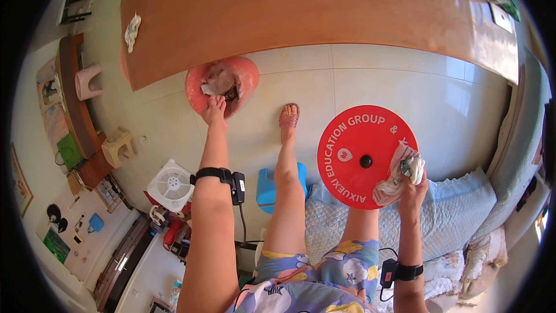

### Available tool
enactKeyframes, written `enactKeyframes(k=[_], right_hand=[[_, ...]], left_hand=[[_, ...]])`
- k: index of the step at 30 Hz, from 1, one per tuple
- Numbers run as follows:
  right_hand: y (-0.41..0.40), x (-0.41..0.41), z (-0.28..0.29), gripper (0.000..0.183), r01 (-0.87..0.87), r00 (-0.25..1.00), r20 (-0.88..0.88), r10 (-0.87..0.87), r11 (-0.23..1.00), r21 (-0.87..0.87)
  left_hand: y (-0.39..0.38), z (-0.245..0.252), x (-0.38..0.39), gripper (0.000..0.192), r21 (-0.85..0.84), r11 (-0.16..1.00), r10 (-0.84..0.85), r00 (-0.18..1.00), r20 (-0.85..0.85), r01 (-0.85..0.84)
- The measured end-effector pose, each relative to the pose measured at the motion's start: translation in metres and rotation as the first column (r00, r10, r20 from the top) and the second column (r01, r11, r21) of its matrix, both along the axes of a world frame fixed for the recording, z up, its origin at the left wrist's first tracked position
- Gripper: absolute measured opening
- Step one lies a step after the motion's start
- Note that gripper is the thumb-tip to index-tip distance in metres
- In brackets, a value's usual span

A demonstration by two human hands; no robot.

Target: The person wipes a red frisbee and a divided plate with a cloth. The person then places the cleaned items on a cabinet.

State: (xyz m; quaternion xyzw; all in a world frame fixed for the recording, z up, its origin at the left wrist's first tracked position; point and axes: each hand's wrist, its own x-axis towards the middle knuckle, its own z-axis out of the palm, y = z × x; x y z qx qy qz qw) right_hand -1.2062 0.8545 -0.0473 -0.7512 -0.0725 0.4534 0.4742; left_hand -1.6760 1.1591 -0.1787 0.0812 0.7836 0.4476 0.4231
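My left hand (215,111) reaches down to the pink waste bin (249,80) at the table's edge. Its fingers are over the near rim, close to the crumpled plastic (220,77) inside, and I cannot tell whether they grip anything. My right hand (412,198) holds a crumpled white plastic bag or wrapper (402,174) with printing on it. The bag lies over the right part of a red round disc (347,134), which bears white writing and has a black round centre. The disc is above my right leg; whether my right fingers also hold its rim is hidden.
A long brown wooden table (304,8) spans the far side, with a crumpled wrapper (132,32) near its left end. A blue stool (266,189) stands by my leg. A white box fan (171,184) is at left, and a quilted sofa cover (451,200) at right.
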Motion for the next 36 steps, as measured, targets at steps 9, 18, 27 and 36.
enactKeyframes(k=[9,18,27,36], right_hand=[[0.053,-0.127,0.049,0.042,0.025,0.992,-0.119,-0.031,0.998,-0.055],[0.095,-0.175,0.094,0.043,-0.011,0.971,-0.238,0.031,0.996,0.085],[0.165,-0.181,0.223,0.063,-0.030,0.772,0.629,-0.092,0.983,0.181],[0.165,-0.169,0.360,0.047,-0.708,0.659,0.735,0.157,0.458,0.537]], left_hand=[[0.030,0.009,-0.067,0.036,-0.176,0.834,-0.539,0.841,-0.054,0.523],[-0.100,0.208,0.007,0.053,0.157,0.746,-0.396,0.241,0.886,0.647],[-0.101,0.360,0.043,0.049,0.450,0.670,-0.682,0.250,0.687,0.590],[-0.114,0.459,0.105,0.057,0.569,0.310,-0.949,0.210,0.236,0.762]])
